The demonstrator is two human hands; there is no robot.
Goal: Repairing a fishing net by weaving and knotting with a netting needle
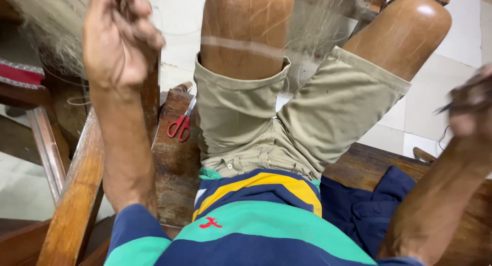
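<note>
Pulling fibre: left hand (119,38), upper left, fingers curled around pale fibre (46,25); right hand (474,104), right edge, blurred, pinching a thin dark tool (445,109). Scissors (180,123) idle on bench (177,163). Next probably needs steady tension.

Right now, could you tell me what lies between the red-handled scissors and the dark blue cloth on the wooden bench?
In the head view, the person's lap in khaki shorts separates the scissors from the cloth.
</note>
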